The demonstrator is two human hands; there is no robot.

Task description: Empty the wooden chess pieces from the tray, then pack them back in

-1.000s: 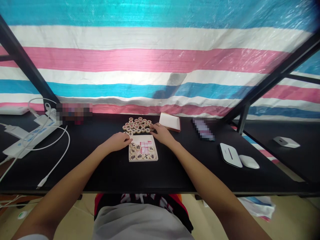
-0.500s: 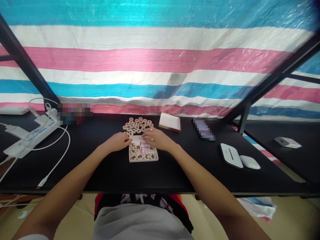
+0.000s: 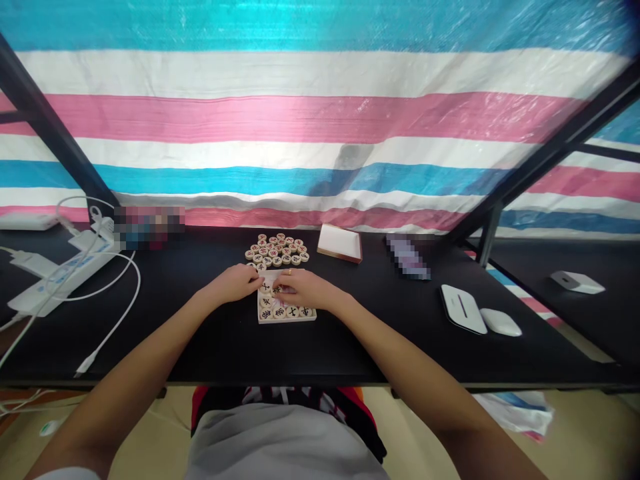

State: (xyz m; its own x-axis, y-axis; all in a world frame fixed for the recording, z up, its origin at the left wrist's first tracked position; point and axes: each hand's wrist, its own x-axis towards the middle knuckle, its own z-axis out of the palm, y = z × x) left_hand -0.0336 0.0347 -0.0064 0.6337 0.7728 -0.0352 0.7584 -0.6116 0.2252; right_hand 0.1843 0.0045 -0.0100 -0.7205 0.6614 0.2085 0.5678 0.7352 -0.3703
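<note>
A shallow white box (image 3: pixel 287 321) lies on the black desk, holding round Chinese chess pieces (image 3: pixel 292 312) marked with black characters. At its far left corner, my left hand (image 3: pixel 239 283) is closed with the fingertips on the box's edge. My right hand (image 3: pixel 309 289) reaches over the box from the right. Its bent fingers are at a Chinese chess piece (image 3: pixel 277 291) in the left part, and the palm hides much of the right side. Beyond the box, several loose pieces (image 3: pixel 273 253) with red or black characters form a cluster.
An open box lid (image 3: pixel 340 243) lies behind and to the right. Farther right are a blurred phone (image 3: pixel 407 257), a white trackpad-like device (image 3: pixel 463 310) and a white mouse (image 3: pixel 501 322). A power strip (image 3: pixel 59 277) with white cables is on the left. A striped sheet (image 3: pixel 310 120) hangs behind.
My right hand has moved left and a little nearer over the box, uncovering black-marked pieces at the cluster's near right. My left hand has stayed at the corner.
</note>
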